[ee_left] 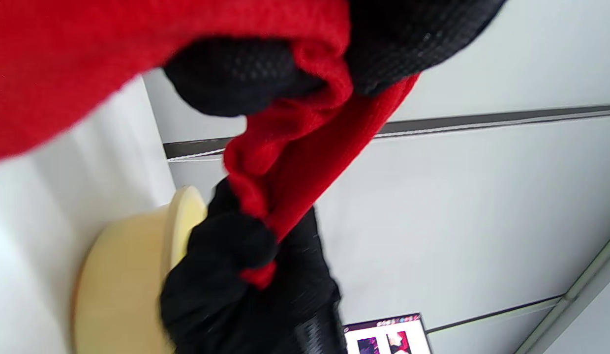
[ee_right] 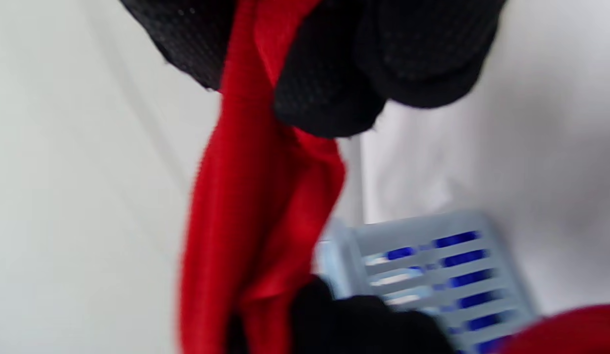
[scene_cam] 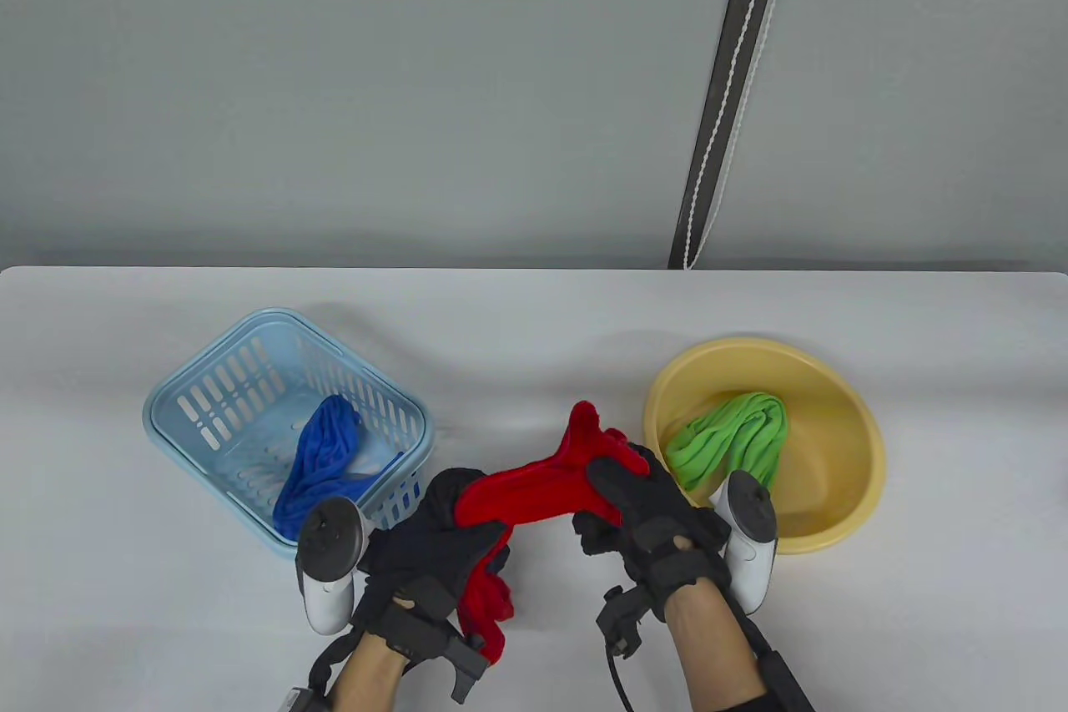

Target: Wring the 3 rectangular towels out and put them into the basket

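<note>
Both hands grip a red towel above the table's front middle. My left hand holds its left part, and a loose end hangs down toward the table edge. My right hand grips the right part, with a short tail sticking up behind it. The red towel runs between the gloved fingers in the left wrist view, and the red towel does the same in the right wrist view. A blue towel lies in the light blue basket. A green towel lies in the yellow basin.
The basket stands at the left, the yellow basin at the right, both close to my hands. The basket shows blurred in the right wrist view, the basin in the left one. A dark strip with a white cord runs down the wall behind.
</note>
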`<state>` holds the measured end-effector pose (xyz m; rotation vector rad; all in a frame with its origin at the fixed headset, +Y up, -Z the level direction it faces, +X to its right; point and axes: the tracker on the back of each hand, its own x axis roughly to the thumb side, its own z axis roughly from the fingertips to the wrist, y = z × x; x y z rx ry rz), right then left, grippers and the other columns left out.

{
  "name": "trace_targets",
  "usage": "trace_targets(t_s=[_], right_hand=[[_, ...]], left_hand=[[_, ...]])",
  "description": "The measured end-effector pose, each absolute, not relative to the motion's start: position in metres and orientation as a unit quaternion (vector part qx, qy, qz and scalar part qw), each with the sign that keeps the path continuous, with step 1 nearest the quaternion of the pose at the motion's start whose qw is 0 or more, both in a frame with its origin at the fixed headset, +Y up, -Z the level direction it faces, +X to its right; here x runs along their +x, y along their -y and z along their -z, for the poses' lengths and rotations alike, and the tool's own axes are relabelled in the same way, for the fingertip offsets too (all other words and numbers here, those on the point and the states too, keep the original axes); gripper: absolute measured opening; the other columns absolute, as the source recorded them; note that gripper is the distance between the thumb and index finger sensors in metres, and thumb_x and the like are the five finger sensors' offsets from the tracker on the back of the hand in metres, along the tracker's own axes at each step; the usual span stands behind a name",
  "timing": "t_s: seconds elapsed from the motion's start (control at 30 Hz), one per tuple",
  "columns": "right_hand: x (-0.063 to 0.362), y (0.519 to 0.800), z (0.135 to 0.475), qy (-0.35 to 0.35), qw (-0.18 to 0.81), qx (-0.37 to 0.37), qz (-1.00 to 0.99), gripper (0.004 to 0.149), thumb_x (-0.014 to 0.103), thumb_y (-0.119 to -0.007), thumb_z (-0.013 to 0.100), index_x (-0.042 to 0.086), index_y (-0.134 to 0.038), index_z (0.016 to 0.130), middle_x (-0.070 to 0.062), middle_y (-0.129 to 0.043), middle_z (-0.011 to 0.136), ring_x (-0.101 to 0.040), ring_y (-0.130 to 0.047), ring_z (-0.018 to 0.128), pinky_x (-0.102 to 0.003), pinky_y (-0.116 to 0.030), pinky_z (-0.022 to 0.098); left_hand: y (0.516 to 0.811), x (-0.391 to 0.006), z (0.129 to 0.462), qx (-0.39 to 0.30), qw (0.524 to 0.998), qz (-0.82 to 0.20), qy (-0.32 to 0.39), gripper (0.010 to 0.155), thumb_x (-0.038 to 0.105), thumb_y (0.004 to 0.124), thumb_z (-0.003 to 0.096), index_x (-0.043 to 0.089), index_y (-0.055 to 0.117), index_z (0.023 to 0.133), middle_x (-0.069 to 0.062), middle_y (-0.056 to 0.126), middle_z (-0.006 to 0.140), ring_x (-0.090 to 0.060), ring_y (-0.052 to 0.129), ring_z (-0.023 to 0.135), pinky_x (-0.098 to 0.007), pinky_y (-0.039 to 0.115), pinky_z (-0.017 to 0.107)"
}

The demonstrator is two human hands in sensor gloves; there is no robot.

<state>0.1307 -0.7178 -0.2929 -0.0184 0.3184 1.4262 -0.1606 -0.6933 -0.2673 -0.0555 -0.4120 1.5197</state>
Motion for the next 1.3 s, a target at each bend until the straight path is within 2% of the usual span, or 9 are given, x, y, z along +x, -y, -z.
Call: trace_targets(t_s=[0.17, 0.4, 0.47, 0.53, 0.67, 0.77, 0.87, 1.07, 1.3], right_hand=[[0.142, 0.696, 0.285, -0.099, 0.61, -0.009, -0.786, 0.085, 0.054, -0.078, 0.058, 0.004, -0.034, 0.111, -0.019, -0.087, 0.078, -0.024, -0.101, 0.04, -0.041, -0.088, 0.028], [0.164, 0.657, 0.268, 0.097, 0.428, -0.006, -0.899, 0.092, 0.063, -0.078, 0.051, 0.015, -0.036, 0.117, -0.022, -0.066, 0.095, -0.028, -0.091, 0.055, -0.04, -0.085, 0.034], [0.157, 0.653, 0.269, 0.063, 0.414, 0.104, -0.902, 0.098, 0.063, -0.08, 0.048, 0.019, -0.029, 0.119, -0.026, -0.047, 0.11, -0.04, -0.078, 0.08, -0.048, -0.079, 0.048], [0.144, 0.654, 0.27, 0.02, 0.415, 0.197, -0.888, 0.103, 0.059, -0.086, 0.044, 0.025, -0.025, 0.12, -0.022, -0.02, 0.122, -0.053, -0.042, 0.107, -0.069, -0.057, 0.07], [0.101, 0.668, 0.269, -0.06, 0.329, 0.302, -0.893, 0.115, 0.053, -0.096, 0.036, 0.03, -0.018, 0.118, -0.011, -0.01, 0.125, -0.05, -0.012, 0.114, -0.077, -0.031, 0.075], [0.077, 0.683, 0.27, -0.08, 0.319, 0.325, -0.887, 0.11, 0.042, -0.102, 0.04, 0.023, -0.026, 0.118, -0.014, -0.053, 0.121, -0.049, -0.047, 0.114, -0.079, -0.039, 0.072], [0.075, 0.691, 0.274, -0.062, 0.356, 0.289, -0.886, 0.078, 0.028, -0.099, 0.047, 0.018, -0.056, 0.11, -0.005, -0.093, 0.086, -0.034, -0.096, 0.083, -0.075, -0.058, 0.068], [0.089, 0.708, 0.287, -0.077, 0.477, 0.239, -0.842, 0.044, 0.034, -0.084, 0.057, 0.016, -0.073, 0.095, -0.008, -0.093, 0.067, -0.031, -0.098, 0.057, -0.067, -0.071, 0.059], [0.073, 0.725, 0.288, -0.224, 0.63, 0.251, -0.7, 0.064, 0.052, -0.083, 0.056, 0.012, -0.066, 0.104, -0.008, -0.089, 0.067, -0.03, -0.093, 0.055, -0.066, -0.071, 0.06]], left_hand=[[0.686, -0.164, 0.264, 0.003, 0.752, -0.632, 0.186, 0.055, 0.048, 0.087, 0.0524, 0.018, 0.067, 0.094, 0.0, 0.097, 0.064, -0.019, 0.101, 0.035, -0.044, 0.089, 0.034], [0.68, -0.165, 0.255, 0.077, 0.82, -0.541, 0.168, 0.05, 0.052, 0.084, 0.0532, 0.019, 0.073, 0.09, 0.002, 0.099, 0.057, -0.017, 0.102, 0.029, -0.042, 0.09, 0.029], [0.681, -0.163, 0.254, 0.063, 0.829, -0.529, 0.174, 0.05, 0.051, 0.084, 0.0533, 0.019, 0.074, 0.09, 0.002, 0.1, 0.056, -0.017, 0.102, 0.028, -0.042, 0.09, 0.029], [0.681, -0.159, 0.255, 0.048, 0.84, -0.509, 0.183, 0.049, 0.051, 0.084, 0.0531, 0.019, 0.076, 0.089, 0.002, 0.1, 0.055, -0.017, 0.102, 0.027, -0.042, 0.09, 0.028], [0.685, -0.15, 0.255, -0.008, 0.847, -0.487, 0.214, 0.049, 0.052, 0.084, 0.0533, 0.019, 0.076, 0.089, 0.002, 0.1, 0.055, -0.017, 0.102, 0.027, -0.042, 0.09, 0.028], [0.687, -0.146, 0.256, -0.044, 0.822, -0.521, 0.223, 0.049, 0.051, 0.085, 0.0532, 0.019, 0.077, 0.089, 0.002, 0.101, 0.055, -0.017, 0.102, 0.027, -0.042, 0.09, 0.028], [0.692, -0.15, 0.259, -0.065, 0.781, -0.582, 0.218, 0.05, 0.05, 0.086, 0.0527, 0.017, 0.076, 0.09, 0.002, 0.101, 0.057, -0.017, 0.103, 0.029, -0.042, 0.091, 0.029], [0.699, -0.16, 0.262, -0.089, 0.639, -0.736, 0.205, 0.057, 0.046, 0.09, 0.0516, 0.01, 0.071, 0.092, -0.006, 0.099, 0.067, -0.02, 0.104, 0.036, -0.043, 0.09, 0.034], [0.702, -0.162, 0.259, -0.028, 0.552, -0.816, 0.172, 0.059, 0.044, 0.09, 0.0522, 0.008, 0.068, 0.093, -0.006, 0.096, 0.069, -0.02, 0.103, 0.04, -0.042, 0.09, 0.037]])
